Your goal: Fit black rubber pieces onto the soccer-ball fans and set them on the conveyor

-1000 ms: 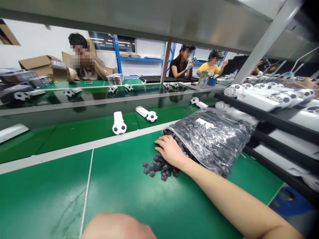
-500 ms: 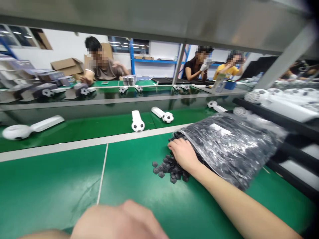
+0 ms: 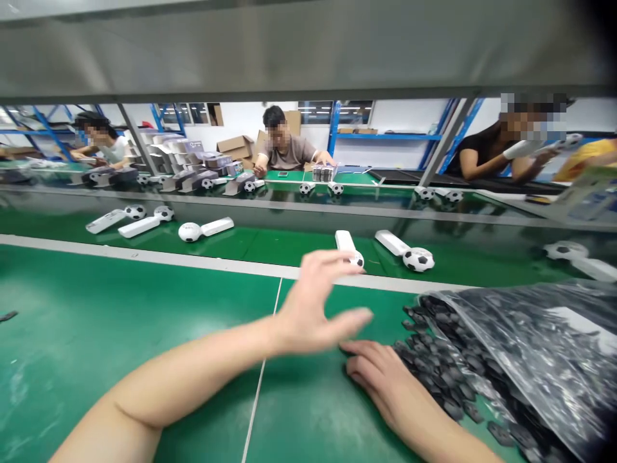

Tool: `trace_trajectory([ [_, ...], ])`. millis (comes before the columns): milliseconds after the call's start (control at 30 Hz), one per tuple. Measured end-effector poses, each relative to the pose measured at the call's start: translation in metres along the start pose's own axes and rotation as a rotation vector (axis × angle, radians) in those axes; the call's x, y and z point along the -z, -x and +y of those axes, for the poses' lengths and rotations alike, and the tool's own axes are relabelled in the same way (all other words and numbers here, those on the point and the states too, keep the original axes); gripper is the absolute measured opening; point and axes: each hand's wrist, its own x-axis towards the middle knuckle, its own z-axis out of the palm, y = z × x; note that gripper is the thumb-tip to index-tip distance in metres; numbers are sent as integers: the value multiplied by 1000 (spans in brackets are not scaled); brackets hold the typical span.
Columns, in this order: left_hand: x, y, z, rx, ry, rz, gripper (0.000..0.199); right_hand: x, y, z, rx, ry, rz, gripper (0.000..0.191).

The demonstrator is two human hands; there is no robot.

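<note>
The dark grey pieces [image 3: 448, 379] lie in a loose heap spilling from the mouth of a clear plastic bag [image 3: 540, 341]. The heap runs in a long diagonal band along the bag's edge, from upper left down to lower right of the view. The right hand [image 3: 390, 379] is nearer, lying flat on the table [image 3: 120, 308] with its fingers pointing left and its outer edge right at the heap's border; it holds nothing that shows. The left hand [image 3: 315, 308] is farther off, left of the heap, raised, wide open and empty, and nothing stands between either hand and the pieces. Beyond a pale strip [image 3: 144, 256] lie a soccer ball [image 3: 418, 260] and a white handle [image 3: 391, 242] — and farther off, a person in a grey T-shirt [image 3: 284, 149] sits across another table.
</note>
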Motion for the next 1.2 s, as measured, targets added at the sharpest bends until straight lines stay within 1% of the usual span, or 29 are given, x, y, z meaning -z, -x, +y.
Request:
trace_trajectory([
  [33, 6, -2, -29, 116, -192, -64, 45, 2, -3, 4, -4, 17, -40, 18],
  [67, 15, -4, -61, 261, -408, -170, 45, 3, -5, 9, -12, 36, -69, 18],
  [100, 28, -6, -92, 345, -484, -207, 45, 5, -7, 14, -22, 52, -82, 18],
  [167, 61, -8, -151, 473, -581, -233, 44, 5, -8, 21, -32, 67, -73, 17],
  [233, 98, -3, -197, 628, -685, -224, 50, 3, -8, 24, -25, 71, -47, 17],
  [300, 134, 9, -228, 784, -778, -199, 57, 0, -8, 24, -17, 75, -7, 17],
  [367, 160, 24, -248, 901, -836, -201, 59, -2, -8, 23, -18, 82, 33, 18],
  [400, 169, 32, -254, 950, -852, -210, 59, -3, -8, 22, -25, 87, 43, 19],
  [467, 180, 44, -263, 1011, -865, -243, 58, -4, -9, 21, -43, 100, 40, 20],
  [533, 182, 49, -265, 1026, -860, -281, 56, -5, -9, 20, -48, 108, 25, 20],
  [633, 174, 46, -258, 1005, -860, -315, 57, -5, -8, 21, -29, 98, 37, 19],
  [767, 157, 38, -232, 1008, -856, -348, 57, -6, -8, 20, -25, 62, 72, 20],
  [900, 140, 40, -203, 1037, -828, -450, 60, -5, -9, 16, -30, -5, 76, 16],
  [967, 131, 42, -187, 1023, -791, -509, 59, -3, -9, 14, -49, -75, 89, 16],
  [1033, 120, 45, -170, 978, -738, -564, 59, -2, -9, 13, -71, -153, 104, 14],
  [1100, 107, 47, -151, 906, -669, -617, 66, -1, -9, 13, -84, -216, 112, 13],
  [1167, 91, 47, -131, 801, -596, -672, 72, 0, -10, 13, -83, -261, 122, 12],
  [1200, 84, 47, -121, 738, -566, -698, 71, 0, -10, 14, -77, -276, 129, 12],
])
